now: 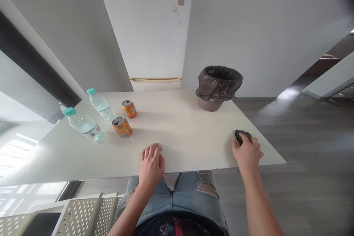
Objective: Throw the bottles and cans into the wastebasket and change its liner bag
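My left hand point(151, 164) lies flat on the white table point(179, 132) near its front edge, fingers together and stretched, holding nothing. My right hand point(247, 153) rests near the table's right front corner with its fingers curled over a small dark object point(241, 135), which looks like a rolled black bag. Two orange drink cans point(122, 127) point(129, 108) and two clear water bottles with teal caps point(84, 124) point(100, 104) stand at the left of the table, well ahead of my left hand.
A small bin lined with a black bag point(218, 86) stands at the table's far right. A white refrigerator point(149, 29) is against the wall behind. White perforated chairs point(77, 214) are at the lower left. Grey floor lies to the right.
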### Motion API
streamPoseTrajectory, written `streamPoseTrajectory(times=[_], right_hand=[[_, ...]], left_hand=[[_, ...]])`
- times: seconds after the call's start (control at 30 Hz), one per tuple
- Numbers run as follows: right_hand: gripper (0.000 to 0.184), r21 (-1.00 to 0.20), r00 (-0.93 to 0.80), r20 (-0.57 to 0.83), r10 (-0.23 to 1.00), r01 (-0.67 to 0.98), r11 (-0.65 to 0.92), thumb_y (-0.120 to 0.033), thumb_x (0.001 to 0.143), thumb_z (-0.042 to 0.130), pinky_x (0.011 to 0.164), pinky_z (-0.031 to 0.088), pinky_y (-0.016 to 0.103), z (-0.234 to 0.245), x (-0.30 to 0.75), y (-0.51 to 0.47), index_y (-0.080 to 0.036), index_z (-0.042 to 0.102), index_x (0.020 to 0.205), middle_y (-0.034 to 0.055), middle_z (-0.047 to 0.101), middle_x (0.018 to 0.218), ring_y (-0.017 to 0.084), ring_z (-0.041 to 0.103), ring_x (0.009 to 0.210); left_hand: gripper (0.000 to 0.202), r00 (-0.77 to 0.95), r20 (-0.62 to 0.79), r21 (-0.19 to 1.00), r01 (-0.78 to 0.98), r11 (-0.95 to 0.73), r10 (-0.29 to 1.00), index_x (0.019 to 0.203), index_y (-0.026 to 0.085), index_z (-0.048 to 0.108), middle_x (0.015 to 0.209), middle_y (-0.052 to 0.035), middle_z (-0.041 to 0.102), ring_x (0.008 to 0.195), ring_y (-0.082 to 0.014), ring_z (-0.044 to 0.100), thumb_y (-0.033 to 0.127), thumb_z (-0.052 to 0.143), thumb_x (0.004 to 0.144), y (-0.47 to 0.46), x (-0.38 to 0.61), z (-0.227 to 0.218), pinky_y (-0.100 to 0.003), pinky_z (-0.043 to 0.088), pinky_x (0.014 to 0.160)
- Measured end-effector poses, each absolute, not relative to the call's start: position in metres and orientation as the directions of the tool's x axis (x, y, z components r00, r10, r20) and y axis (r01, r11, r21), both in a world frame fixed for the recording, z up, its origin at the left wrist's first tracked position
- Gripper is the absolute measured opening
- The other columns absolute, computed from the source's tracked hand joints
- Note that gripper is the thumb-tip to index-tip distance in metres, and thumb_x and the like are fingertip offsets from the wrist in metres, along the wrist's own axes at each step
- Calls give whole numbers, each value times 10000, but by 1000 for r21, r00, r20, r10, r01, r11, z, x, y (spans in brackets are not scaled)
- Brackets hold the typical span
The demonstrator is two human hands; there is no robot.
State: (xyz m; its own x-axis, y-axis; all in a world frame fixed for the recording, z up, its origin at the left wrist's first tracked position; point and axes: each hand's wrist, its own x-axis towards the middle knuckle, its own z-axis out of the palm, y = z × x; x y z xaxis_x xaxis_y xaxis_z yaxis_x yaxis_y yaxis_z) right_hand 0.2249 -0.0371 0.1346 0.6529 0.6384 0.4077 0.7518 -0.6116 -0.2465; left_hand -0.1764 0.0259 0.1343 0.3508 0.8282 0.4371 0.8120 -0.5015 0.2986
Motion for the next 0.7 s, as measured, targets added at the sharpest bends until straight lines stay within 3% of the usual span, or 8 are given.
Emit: streamPoseTrajectory(times=[0.07,0.13,0.27,0.33,0.5,0.7], right_hand=[[381,-294,558,509,655,828,-477,-425,997,495,815,458,456,143,215,-29,-168,695,1195,191,633,1114,363,577,1028],[300,-340,476,553,684,878,-337,-420,1021,484,771,435,391,152,202,-18,-192,674,981,139,646,939,306,586,914],[500,-417,381,437,815,888,-192,-513,1096,410,639,354,328,154,167,4,-240,418,677,63,553,704,220,529,695],[523,-377,279,367,887,917,-133,-502,1107,390,638,335,327,146,148,11,-242,374,653,53,533,687,207,511,670],[340,-150,92,381,920,988,-37,-312,1073,427,730,330,345,124,123,17,-220,501,754,54,574,795,229,556,802],[358,-151,44,391,919,988,17,-337,1092,415,723,329,339,122,129,16,-220,483,760,39,553,795,220,557,797]], left_hand=[[285,348,439,297,814,-499,828,1151,238,587,1272,-109,663,1156,-310,607,67,503,938,26,-176,135,-506,452,1013],[281,348,436,292,818,-496,830,1147,234,583,1269,-106,661,1160,-307,603,63,505,939,25,-176,135,-501,451,1016],[279,350,420,287,824,-488,837,1147,223,575,1271,-104,655,1150,-300,591,56,511,933,24,-176,137,-497,449,1025],[279,354,412,287,824,-488,840,1149,219,574,1275,-103,650,1153,-298,586,57,520,929,24,-176,138,-498,445,1037],[267,353,407,295,822,-487,843,1133,219,567,1265,-94,647,1169,-290,580,55,518,928,23,-175,138,-488,448,1036],[274,340,416,302,824,-480,844,1117,232,572,1251,-90,653,1139,-287,597,52,500,924,22,-174,138,-491,457,1025]])
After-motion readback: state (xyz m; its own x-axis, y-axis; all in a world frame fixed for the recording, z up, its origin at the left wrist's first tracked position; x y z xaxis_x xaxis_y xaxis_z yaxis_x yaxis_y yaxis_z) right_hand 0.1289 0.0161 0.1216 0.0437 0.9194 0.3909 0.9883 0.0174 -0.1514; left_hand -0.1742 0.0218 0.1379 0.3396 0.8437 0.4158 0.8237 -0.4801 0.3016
